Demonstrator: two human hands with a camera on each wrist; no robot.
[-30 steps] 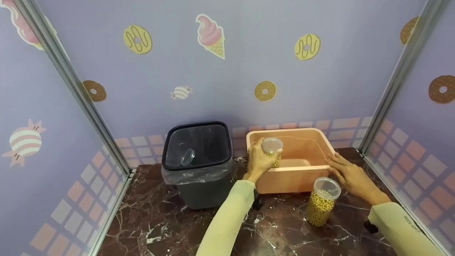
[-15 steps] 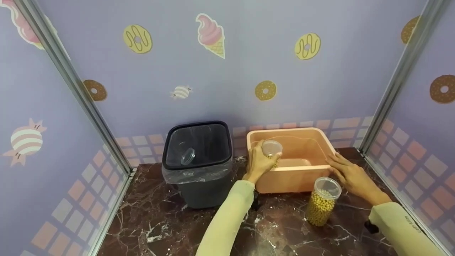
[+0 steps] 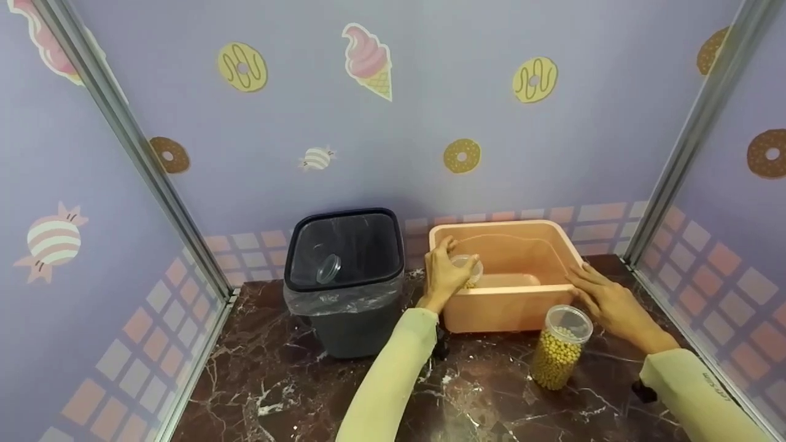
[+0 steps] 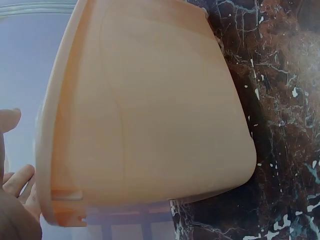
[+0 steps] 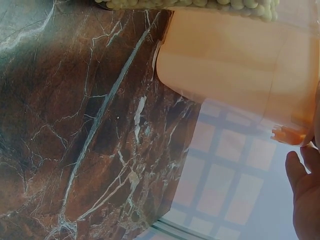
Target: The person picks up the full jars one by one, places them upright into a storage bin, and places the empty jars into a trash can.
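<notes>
A peach plastic tub (image 3: pixel 509 313) stands against the back wall. Inside its near left corner is a clear jar with yellow beans (image 3: pixel 468 268), sunk mostly below the rim. My left hand (image 3: pixel 447 274) is at the tub's left rim over that jar, thumb and fingers spread apart around its top. In the left wrist view the left fingers (image 4: pixel 20 181) show past the tub's rim, with a gap to the thumb. My right hand (image 3: pixel 608 304) rests its straight fingers on the tub's right rim. A second jar of yellow beans (image 3: pixel 557 356) stands upright in front of the tub.
To the left stands a dark bin (image 3: pixel 353 334) lined with a clear bag, with a clear round lid (image 3: pixel 329 269) inside. Everything stands on a dark red marbled tabletop (image 3: pixel 270 380), enclosed by patterned walls behind and on both sides.
The jar at my left hand has gone down deeper into the tub, and the left fingers have spread from around it. My right hand stays on the right rim.
</notes>
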